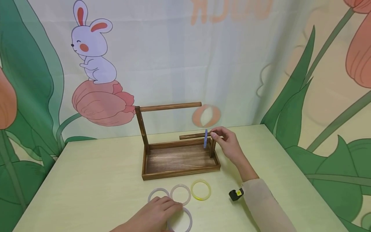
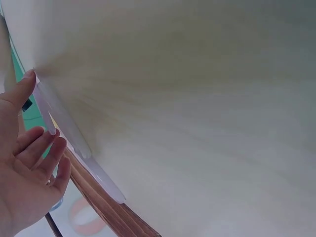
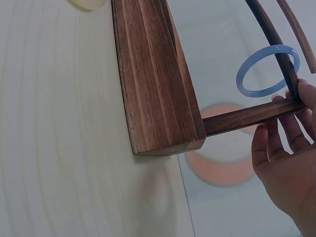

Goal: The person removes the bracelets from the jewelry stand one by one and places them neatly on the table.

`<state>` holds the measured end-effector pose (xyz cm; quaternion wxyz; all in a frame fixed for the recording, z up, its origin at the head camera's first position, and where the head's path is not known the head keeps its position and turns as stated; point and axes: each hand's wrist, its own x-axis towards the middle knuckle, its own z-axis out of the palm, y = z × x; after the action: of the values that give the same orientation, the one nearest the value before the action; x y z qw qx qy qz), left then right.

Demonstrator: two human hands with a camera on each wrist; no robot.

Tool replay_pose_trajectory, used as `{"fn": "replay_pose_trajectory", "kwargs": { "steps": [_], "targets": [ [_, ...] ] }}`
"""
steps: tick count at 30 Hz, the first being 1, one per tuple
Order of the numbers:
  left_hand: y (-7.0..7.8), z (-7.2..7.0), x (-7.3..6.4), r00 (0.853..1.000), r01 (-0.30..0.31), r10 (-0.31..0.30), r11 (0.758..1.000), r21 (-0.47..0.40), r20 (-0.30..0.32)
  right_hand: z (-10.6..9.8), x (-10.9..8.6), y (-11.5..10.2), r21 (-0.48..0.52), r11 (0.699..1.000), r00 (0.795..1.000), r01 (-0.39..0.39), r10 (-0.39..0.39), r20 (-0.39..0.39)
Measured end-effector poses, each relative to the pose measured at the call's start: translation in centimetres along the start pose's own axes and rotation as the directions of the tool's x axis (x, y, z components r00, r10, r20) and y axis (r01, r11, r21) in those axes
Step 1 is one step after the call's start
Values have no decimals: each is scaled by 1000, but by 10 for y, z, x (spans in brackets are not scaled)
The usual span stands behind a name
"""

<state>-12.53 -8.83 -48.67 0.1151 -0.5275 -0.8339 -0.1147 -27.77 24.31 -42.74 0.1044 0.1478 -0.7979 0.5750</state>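
Note:
My right hand (image 1: 229, 143) grips the top of the short post of a wooden rack (image 1: 181, 174), thumb and fingers around the corner where the lower rod (image 1: 192, 136) joins it. A blue bangle (image 3: 242, 74) hangs on that rod beside the fingertips. My left hand (image 1: 155, 212) is over the table in front of the rack. In the left wrist view its thumb and index finger pinch a pale purple bangle (image 2: 44, 109) from opposite sides. The hand hides part of that bangle and of a lavender bangle (image 1: 158, 189) behind it.
A pinkish clear bangle (image 1: 180, 185) and a yellow bangle (image 1: 201, 199) lie on the table (image 1: 95, 180) before the rack. The rack's taller post (image 1: 142, 129) carries an upper rod (image 1: 171, 106). A small black box (image 1: 235, 194) with a yellow label sits at the right cuff. A printed curtain stands behind.

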Motion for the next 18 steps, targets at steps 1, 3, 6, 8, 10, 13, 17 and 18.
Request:
{"fn": "replay_pose_trajectory", "kwargs": {
  "steps": [1,3,6,8,10,13,17,18],
  "targets": [
    [0,0,0,1000,1,-1,1000,-4,2,0,0,0,2,1000,1000,-3,3,1],
    [0,0,0,1000,1,-1,1000,-10,2,-1,0,-1,2,1000,1000,-8,8,1],
    [0,1,1,1000,-4,4,1000,-10,5,-1,0,-1,-2,1000,1000,-11,11,2],
    [0,1,2,1000,-10,10,1000,-5,7,-1,0,0,-5,1000,1000,-8,8,1],
    [0,1,2,1000,-15,15,1000,1,7,0,0,0,-2,1000,1000,0,0,-1],
    [0,1,4,1000,-24,24,1000,6,-3,0,0,1,11,1000,1000,13,-13,-2],
    [-1,2,3,1000,-25,25,1000,1,-10,0,0,0,11,1000,1000,21,-21,-3],
    [-2,2,3,1000,-23,23,1000,-3,-12,0,0,0,4,1000,1000,20,-20,-4]
  ]
}}
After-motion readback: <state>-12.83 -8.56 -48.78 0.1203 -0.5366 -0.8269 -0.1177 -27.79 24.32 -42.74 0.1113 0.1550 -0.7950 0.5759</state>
